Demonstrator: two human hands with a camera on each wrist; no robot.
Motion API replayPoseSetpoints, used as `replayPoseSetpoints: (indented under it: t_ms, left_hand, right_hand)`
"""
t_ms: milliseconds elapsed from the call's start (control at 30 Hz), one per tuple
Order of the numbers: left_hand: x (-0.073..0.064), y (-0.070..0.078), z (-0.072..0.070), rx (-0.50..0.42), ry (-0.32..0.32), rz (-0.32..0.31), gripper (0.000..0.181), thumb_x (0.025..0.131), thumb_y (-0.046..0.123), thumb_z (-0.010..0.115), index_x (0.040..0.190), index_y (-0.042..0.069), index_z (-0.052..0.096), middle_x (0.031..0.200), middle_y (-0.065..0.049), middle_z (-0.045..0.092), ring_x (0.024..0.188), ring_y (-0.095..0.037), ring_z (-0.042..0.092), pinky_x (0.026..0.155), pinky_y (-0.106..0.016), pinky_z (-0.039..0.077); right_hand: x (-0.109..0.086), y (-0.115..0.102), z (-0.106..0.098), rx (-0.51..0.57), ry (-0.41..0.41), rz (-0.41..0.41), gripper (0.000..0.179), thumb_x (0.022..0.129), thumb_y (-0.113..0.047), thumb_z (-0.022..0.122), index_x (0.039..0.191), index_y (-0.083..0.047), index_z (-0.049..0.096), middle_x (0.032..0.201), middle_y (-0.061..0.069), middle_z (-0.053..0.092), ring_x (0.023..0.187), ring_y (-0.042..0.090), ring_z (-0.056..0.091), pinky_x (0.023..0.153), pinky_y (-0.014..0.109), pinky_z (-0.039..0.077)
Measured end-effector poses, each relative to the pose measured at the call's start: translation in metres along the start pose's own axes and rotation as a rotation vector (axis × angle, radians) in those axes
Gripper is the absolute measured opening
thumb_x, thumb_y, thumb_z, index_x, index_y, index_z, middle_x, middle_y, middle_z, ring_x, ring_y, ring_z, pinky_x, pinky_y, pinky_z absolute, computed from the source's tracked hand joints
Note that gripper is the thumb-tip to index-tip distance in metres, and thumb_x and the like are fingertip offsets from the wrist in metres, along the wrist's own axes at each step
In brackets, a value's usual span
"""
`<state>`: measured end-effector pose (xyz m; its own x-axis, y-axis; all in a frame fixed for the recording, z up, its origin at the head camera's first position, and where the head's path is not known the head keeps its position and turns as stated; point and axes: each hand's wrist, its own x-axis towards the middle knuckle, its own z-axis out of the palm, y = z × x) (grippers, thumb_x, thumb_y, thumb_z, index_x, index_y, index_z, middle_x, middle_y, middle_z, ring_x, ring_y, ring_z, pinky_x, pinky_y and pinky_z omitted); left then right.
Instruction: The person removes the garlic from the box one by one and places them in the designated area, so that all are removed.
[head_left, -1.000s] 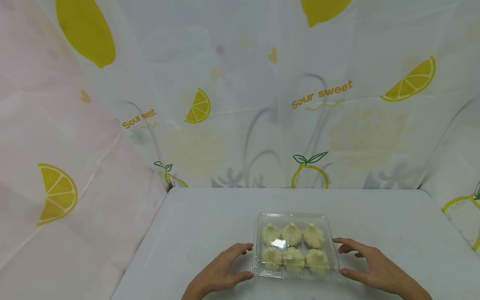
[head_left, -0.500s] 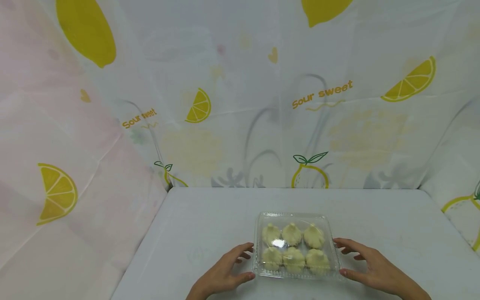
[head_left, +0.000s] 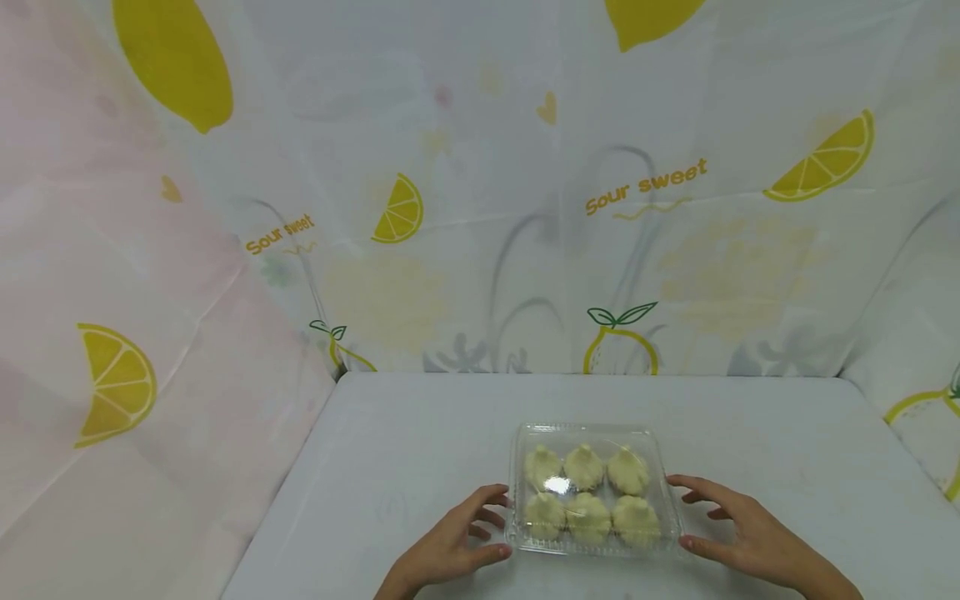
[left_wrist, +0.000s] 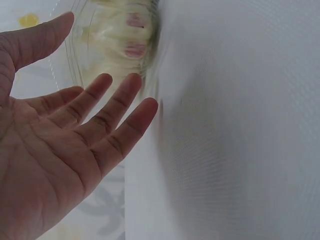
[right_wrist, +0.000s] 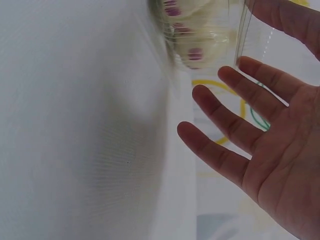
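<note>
The left hand (head_left: 453, 542) is spreading beside the box (head_left: 585, 433) on its left, the fingers lightly bent and well parted, the thumb standing wide of them; it is gripping nothing. The right hand (head_left: 738, 533) is mirroring it on the box's right — fingers loosely bent, thumb held apart, gripping nothing. Both sets of fingertips are coming so close to the box's sides that I cannot tell whether any are touching.

Glare is hiding part of the six pale lumps (head_left: 588, 518) inside the box, and I cannot tell what they are; their purplish patches are showing only blurrily in the wrist views. Both wrist views are cutting off the box at the top, and the right thumb's tip is not showing clearly there.

The box is lying on the table (head_left: 405, 433) between the two hands. Each thumb is pointing at a near corner of the box, while the fingers are reaching along its sides, farther up. Behind the box, a lemon-print cloth (head_left: 465, 125) is hanging.
</note>
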<state>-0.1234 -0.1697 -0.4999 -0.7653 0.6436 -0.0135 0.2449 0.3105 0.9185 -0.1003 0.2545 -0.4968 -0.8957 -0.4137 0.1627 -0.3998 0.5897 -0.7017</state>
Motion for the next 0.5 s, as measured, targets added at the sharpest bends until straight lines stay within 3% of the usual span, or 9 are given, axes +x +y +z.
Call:
replayPoseSetpoints:
  t_ms: [300,500]
  left_hand:
    - [0.0016,-0.0009,0.0015,-0.027,-0.002,0.006,0.063,0.094,0.024,0.07,0.145,0.011,0.036,0.136,-0.01,0.05,0.11,-0.017,0.059,0.086,-0.032,0.053]
    - [0.0028,-0.0001,0.005,-0.067,0.01,-0.034,0.06,0.094,0.021,0.068,0.143,0.012,0.036,0.137,-0.012,0.047,0.111,-0.017,0.059,0.085,-0.03,0.053]
  right_hand:
    - [-0.0009,0.0013,0.0011,0.016,0.005,-0.01,0.062,0.089,-0.03,0.075,0.143,-0.015,0.048,0.136,0.002,0.055,0.107,0.009,0.059,0.073,0.031,0.055]
    - [-0.0009,0.0006,0.0013,0.013,0.012,-0.007,0.063,0.088,-0.03,0.076,0.143,-0.014,0.049,0.135,0.004,0.056,0.105,0.008,0.059,0.072,0.031,0.055]
